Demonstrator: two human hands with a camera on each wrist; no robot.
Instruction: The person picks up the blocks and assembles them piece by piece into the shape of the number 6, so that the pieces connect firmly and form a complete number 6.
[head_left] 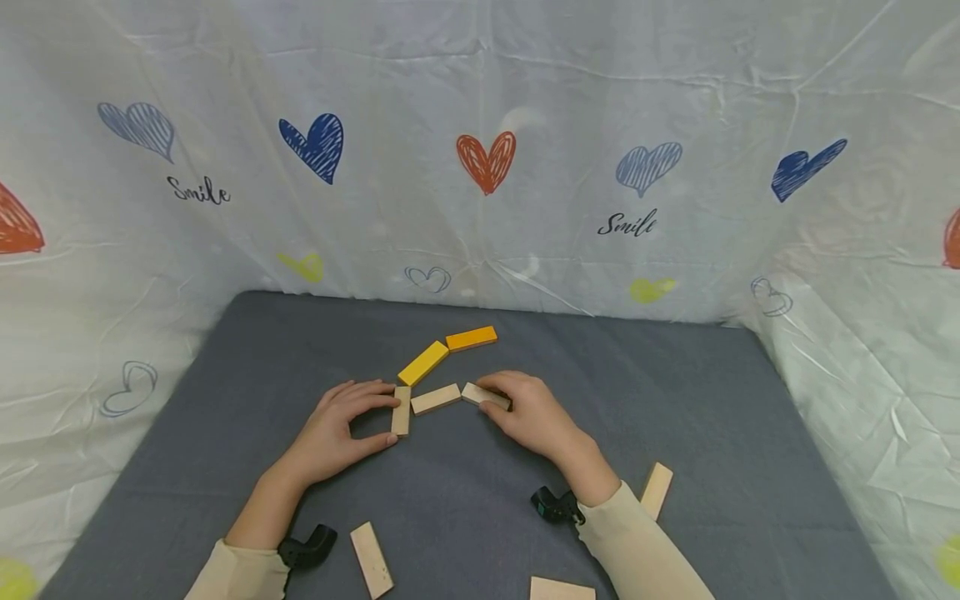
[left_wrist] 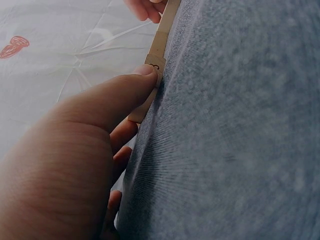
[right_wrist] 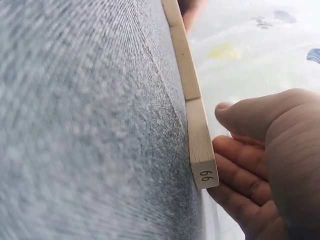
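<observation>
My left hand (head_left: 337, 425) holds a plain wooden block (head_left: 402, 417), thumb at its near end and fingers at its far left. In the left wrist view the thumb lies against the block's numbered end (left_wrist: 153, 62). On the right, my right hand (head_left: 532, 412) is around another wooden block (head_left: 477, 393), marked 66 in the right wrist view. There its fingers are at the far side and the thumb hovers apart above the wood. Between these two lies a third wooden block (head_left: 436, 399), end to end with them in a bent row.
A yellow block (head_left: 423, 362) and an orange block (head_left: 472, 337) continue the line at the back. Loose wooden blocks lie nearer: one (head_left: 371, 560) by the left wrist, one (head_left: 562, 589) at the front, one (head_left: 657, 490) beside the right sleeve. A printed white curtain (head_left: 555, 250) borders the grey cloth.
</observation>
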